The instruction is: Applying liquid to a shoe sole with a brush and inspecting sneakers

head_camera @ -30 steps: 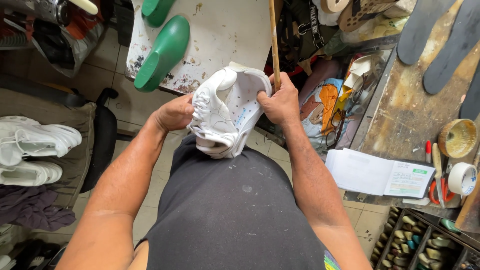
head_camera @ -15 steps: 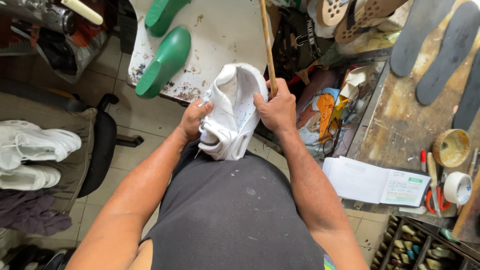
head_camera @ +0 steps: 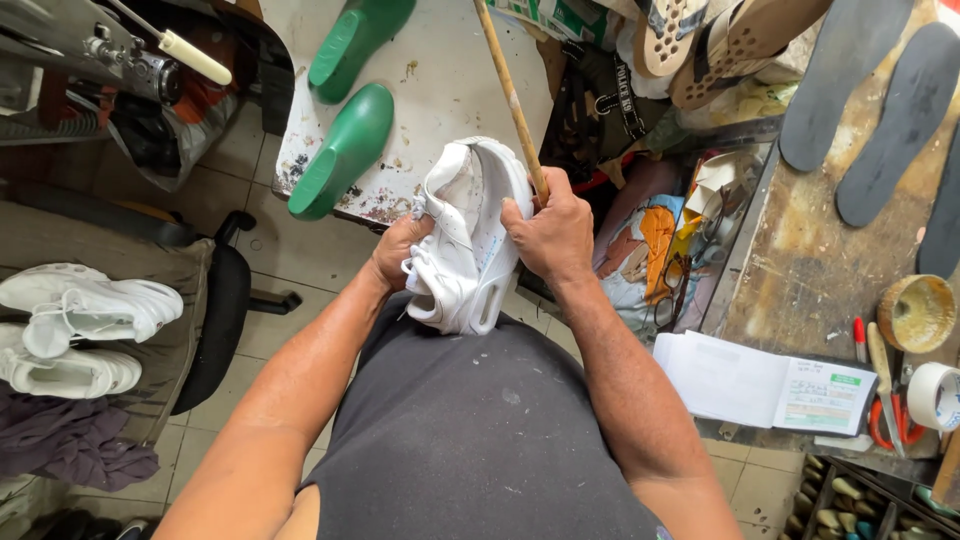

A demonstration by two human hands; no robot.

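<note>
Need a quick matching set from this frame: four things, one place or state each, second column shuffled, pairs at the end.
Things:
1. white sneaker
2. green shoe lasts
3. dark insoles
4. open booklet

Places:
A. flat on the stained workbench, upper right
B. gripped by left hand and right hand
C. near edge of the workbench, beside scissors
D. on the paint-spattered white table

Pairs: 1-B, 2-D, 3-A, 4-C

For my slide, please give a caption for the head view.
Both hands hold a white sneaker; right hand also grips a wooden stick.
</note>
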